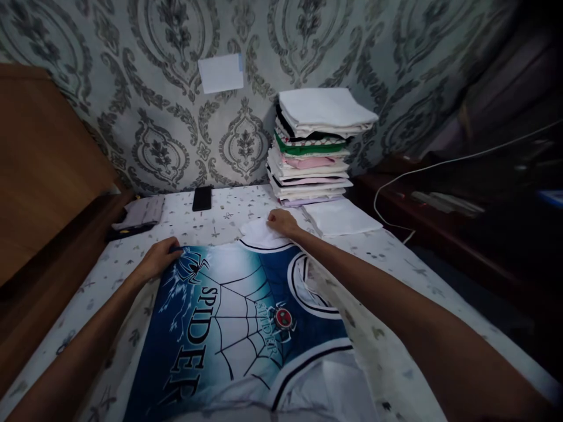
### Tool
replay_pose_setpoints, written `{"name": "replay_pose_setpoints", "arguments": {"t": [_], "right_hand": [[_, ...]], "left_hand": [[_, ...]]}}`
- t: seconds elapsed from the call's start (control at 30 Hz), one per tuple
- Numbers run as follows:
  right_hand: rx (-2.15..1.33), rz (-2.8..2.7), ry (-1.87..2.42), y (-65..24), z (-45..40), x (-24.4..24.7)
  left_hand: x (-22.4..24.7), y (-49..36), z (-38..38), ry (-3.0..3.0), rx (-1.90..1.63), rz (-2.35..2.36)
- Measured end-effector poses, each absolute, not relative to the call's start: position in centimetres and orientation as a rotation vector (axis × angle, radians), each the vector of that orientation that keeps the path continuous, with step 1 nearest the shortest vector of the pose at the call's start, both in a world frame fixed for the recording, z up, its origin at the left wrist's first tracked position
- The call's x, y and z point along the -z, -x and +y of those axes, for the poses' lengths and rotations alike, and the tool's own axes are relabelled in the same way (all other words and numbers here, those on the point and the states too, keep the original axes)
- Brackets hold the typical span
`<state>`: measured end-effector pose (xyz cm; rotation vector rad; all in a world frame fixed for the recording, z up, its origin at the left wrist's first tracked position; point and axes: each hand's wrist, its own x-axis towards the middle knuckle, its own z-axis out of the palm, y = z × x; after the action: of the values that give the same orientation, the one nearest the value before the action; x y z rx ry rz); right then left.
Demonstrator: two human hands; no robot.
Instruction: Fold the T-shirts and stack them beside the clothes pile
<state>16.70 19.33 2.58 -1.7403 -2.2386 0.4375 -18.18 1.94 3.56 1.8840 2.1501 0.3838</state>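
Observation:
A blue and white sleeveless shirt (246,310) with spider webs and the word SPIDER lies spread out in front of me, its bottom hem to the left. My left hand (160,257) pinches the far corner of that hem. Across the shirt reaches my right arm, and my right hand (281,223) is closed on the white cloth at the far armhole (257,234). The neck opening (314,281) faces right, showing white lining. The near edge of the shirt runs out of view at the bottom.
A tall stack of folded clothes (314,152) stands against the patterned wall, beside a folded white cloth (343,215). A black phone (202,198) and folded garments (139,212) lie at the back left. Wooden furniture (53,164) borders the left; a white cable (440,161) hangs at right.

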Motion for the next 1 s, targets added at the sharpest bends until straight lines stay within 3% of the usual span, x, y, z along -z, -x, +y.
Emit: {"name": "replay_pose_setpoints", "arguments": {"t": [0.2, 0.47, 0.6, 0.7, 0.77, 1.0], "right_hand": [[-0.268, -2.042, 1.619, -16.2, 21.7, -3.4], [-0.274, -2.064, 1.553, -14.9, 22.0, -2.3], [-0.239, -2.357, 1.258, -12.4, 17.5, -1.8], [-0.281, -2.596, 1.061, -11.0, 14.2, -0.8], [-0.283, -2.65, 1.092, -10.9, 13.0, -0.2], [-0.231, -2.69, 1.151, -11.5, 13.0, 0.6]], "left_hand": [[-5.0, 19.2, 3.7, -1.941, -0.652, 2.288], [-3.6, 17.1, 5.0, -2.011, -0.346, 2.563], [-1.5, 10.2, 5.5, -2.352, -0.571, 2.104], [0.4, 5.2, 6.4, -2.46, -0.533, 1.735], [1.4, 4.2, 6.7, -2.417, -0.423, 1.759], [0.9, 14.3, 2.7, -2.038, -0.159, 2.294]]}}
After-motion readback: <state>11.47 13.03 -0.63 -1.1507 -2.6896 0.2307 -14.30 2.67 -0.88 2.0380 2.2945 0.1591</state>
